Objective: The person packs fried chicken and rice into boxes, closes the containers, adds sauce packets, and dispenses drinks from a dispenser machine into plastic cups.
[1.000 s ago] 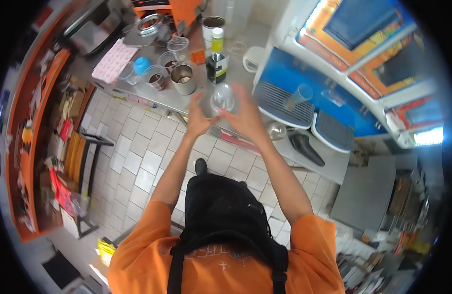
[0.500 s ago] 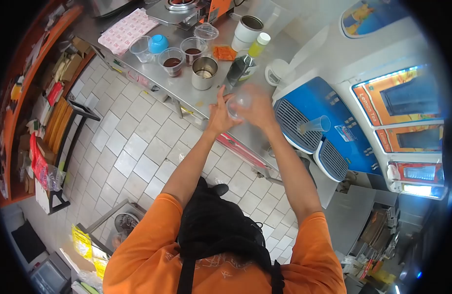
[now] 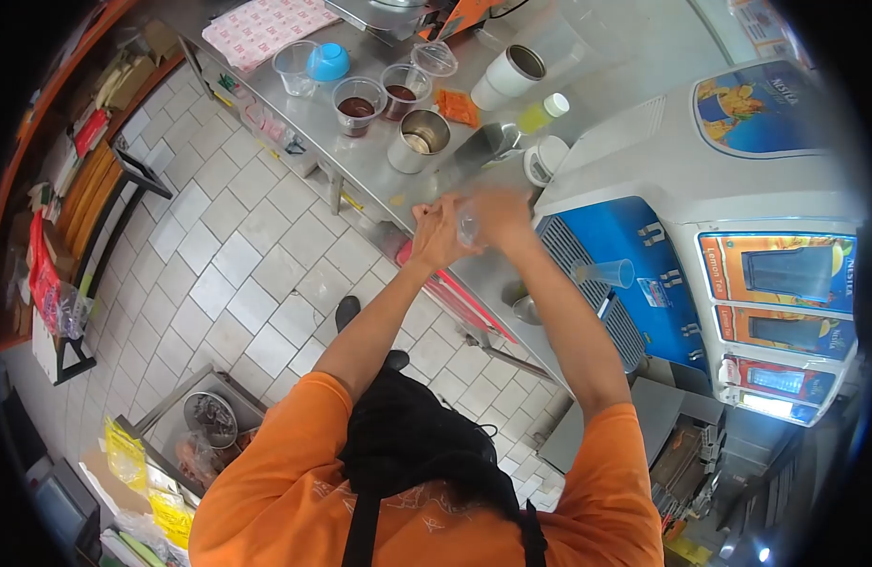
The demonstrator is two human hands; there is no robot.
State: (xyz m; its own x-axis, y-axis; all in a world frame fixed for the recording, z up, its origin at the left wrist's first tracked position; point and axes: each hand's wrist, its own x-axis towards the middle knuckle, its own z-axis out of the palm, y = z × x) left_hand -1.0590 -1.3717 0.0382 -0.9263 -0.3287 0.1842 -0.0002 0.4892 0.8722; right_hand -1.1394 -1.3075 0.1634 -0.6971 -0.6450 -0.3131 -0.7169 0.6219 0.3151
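Over the near edge of the steel counter, my left hand (image 3: 440, 234) curls around a small clear plastic cup (image 3: 467, 227). Pressed up against the cup's other side is my right hand (image 3: 502, 219), its fingers smeared by motion, so their grip is unclear. Just beyond the hands stand a steel cup (image 3: 409, 154) and a bottle (image 3: 540, 115) with a white cap and yellow-green neck. Two clear cups with dark brown contents (image 3: 358, 108) (image 3: 404, 93) sit farther left, with an orange packet (image 3: 457, 107) nearby.
A drinks dispenser (image 3: 634, 151) flanks the counter on the right, a clear tumbler (image 3: 606, 273) at its drip tray. Farther back are a white-and-steel container (image 3: 497, 83), a blue bowl (image 3: 328, 62) and patterned paper (image 3: 266, 28). Shelving (image 3: 86, 142) lines the left side.
My view has turned, showing more of the dispenser. Both hands stay together at the clear cup, and the right one is blurred in both frames.
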